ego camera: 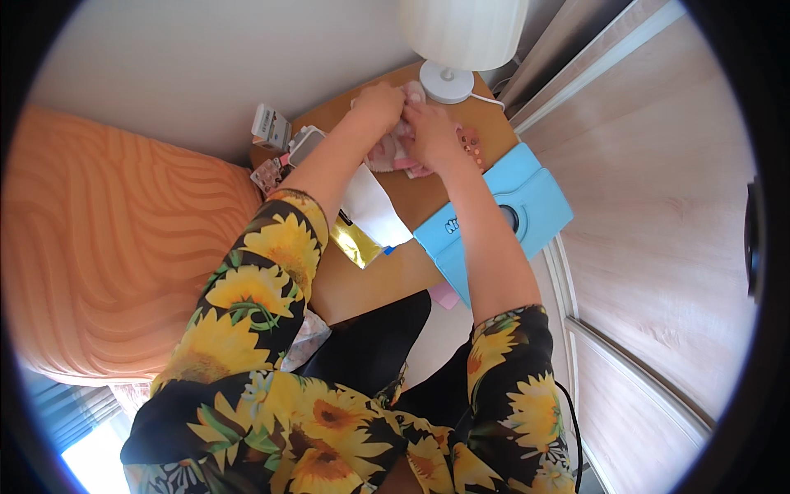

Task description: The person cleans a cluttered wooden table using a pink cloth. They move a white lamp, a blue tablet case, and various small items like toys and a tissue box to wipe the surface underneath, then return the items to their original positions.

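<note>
Both hands are at the back of a wooden bedside table (370,290), on a crumpled pink and white cloth (386,154). My left hand (379,105) is closed on the cloth's upper left part. My right hand (429,133) lies over its right side, fingertips close to the left hand; whether it grips the cloth is hidden. Right of it lies a copper-coloured blister pack (471,145). Below the cloth are a white sheet (373,207) and a shiny yellow packet (355,244). A light blue tablet case (537,197) lies under my right forearm, over the table's right edge.
A white lamp (447,83) stands at the back corner, its cable running right. A white box (271,126), a phone-like object (305,145) and a clear blister pack (268,176) lie at the left. An orange-covered bed (123,247) is left; wood-look sliding doors (654,204) are right.
</note>
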{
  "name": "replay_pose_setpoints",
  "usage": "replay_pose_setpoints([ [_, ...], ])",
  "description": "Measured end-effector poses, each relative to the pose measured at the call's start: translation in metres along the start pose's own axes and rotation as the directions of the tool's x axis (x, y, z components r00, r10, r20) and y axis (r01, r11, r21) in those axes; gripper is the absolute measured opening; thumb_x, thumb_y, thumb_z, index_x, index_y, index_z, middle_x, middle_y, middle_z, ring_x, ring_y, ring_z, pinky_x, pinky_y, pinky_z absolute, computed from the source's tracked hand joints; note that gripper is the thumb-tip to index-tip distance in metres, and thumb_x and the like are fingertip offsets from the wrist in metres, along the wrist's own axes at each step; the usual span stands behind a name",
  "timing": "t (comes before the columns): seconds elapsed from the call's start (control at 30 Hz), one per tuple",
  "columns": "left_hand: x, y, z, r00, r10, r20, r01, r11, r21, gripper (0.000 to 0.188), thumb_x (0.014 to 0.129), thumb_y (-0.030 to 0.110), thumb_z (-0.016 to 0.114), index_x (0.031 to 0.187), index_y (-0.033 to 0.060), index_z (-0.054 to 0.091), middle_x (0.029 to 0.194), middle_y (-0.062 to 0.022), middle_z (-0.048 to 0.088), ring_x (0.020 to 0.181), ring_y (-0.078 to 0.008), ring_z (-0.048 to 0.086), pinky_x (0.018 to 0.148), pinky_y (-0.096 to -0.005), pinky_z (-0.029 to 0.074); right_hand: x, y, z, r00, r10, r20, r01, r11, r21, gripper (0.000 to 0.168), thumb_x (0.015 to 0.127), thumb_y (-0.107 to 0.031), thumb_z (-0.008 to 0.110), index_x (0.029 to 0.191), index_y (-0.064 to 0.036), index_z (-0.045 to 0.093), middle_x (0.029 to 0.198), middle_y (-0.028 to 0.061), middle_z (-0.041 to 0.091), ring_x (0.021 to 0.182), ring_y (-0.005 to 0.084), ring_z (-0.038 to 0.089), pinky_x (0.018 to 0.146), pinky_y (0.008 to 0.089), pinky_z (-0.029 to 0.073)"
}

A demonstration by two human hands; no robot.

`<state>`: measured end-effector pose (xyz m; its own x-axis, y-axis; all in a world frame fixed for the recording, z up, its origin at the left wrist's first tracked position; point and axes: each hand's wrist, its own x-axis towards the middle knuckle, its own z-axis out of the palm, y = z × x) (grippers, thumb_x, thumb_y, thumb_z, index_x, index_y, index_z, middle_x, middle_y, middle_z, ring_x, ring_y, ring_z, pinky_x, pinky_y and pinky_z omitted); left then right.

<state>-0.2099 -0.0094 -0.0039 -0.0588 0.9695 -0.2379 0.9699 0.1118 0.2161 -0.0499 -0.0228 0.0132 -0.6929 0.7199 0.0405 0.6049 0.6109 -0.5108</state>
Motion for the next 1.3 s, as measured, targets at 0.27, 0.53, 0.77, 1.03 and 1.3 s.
replay_pose_setpoints([
  [0.27,-0.054,0.027,-0.014,0.986,0.002,0.166,0.006,0.999,-0.051,0.034,0.082,0.011,0.064,0.116,0.0133,0.066,0.116,-0.014,0.063,0.108,-0.0322,0.062,0.088,-0.0415,0.053,-0.055,-0.01,0.017,0.98,-0.002,-0.201,0.015,0.998,0.068,0.046,0.079,-0.006,0.061,0.124,-0.013,0.056,0.13,0.0095,0.053,0.119,0.0339,0.046,0.099,0.0444,0.04],
  [0.53,-0.072,0.047,-0.042,0.994,0.039,0.107,-0.016,0.979,-0.204,0.035,0.081,0.009,0.062,0.116,0.0104,0.061,0.119,-0.0172,0.06,0.109,-0.0366,0.058,0.088,-0.0445,0.05,-0.025,-0.014,0.018,0.967,0.205,-0.153,-0.199,0.978,0.059,0.046,0.075,-0.006,0.064,0.12,-0.011,0.061,0.105,0.0144,0.067,0.095,0.0353,0.062,0.086,0.0431,0.05],
  [0.77,-0.063,0.038,-0.021,0.927,0.282,-0.249,-0.31,0.947,-0.082,0.037,0.079,0.009,0.061,0.116,0.0073,0.059,0.117,-0.0187,0.061,0.106,-0.0366,0.059,0.091,-0.0445,0.048,-0.01,0.01,-0.008,0.927,0.335,-0.168,-0.202,0.824,0.53,0.051,0.074,-0.017,0.072,0.123,-0.011,0.06,0.107,0.0146,0.068,0.098,0.0308,0.066,0.081,0.0366,0.052],
  [1.03,-0.065,0.016,-0.007,0.994,0.091,0.059,-0.093,0.995,0.033,0.027,0.078,0.012,0.064,0.104,0.0093,0.072,0.106,-0.0134,0.069,0.101,-0.0303,0.066,0.083,-0.0429,0.052,-0.067,-0.057,-0.01,0.983,0.177,-0.045,-0.181,0.979,-0.097,0.06,0.079,-0.033,0.066,0.134,-0.02,0.049,0.15,0.0131,0.03,0.133,0.042,0.03,0.109,0.0454,0.031],
  [1.3,-0.122,0.081,-0.058,0.994,-0.015,0.108,0.009,0.998,0.055,0.046,0.081,0.007,0.054,0.127,0.0062,0.055,0.109,-0.0172,0.066,0.099,-0.0347,0.064,0.083,-0.0424,0.051,-0.068,-0.049,0.001,0.956,0.176,-0.234,-0.159,0.983,0.088,0.059,0.078,-0.036,0.067,0.131,-0.018,0.051,0.146,0.013,0.036,0.133,0.0387,0.031,0.107,0.047,0.028],
])
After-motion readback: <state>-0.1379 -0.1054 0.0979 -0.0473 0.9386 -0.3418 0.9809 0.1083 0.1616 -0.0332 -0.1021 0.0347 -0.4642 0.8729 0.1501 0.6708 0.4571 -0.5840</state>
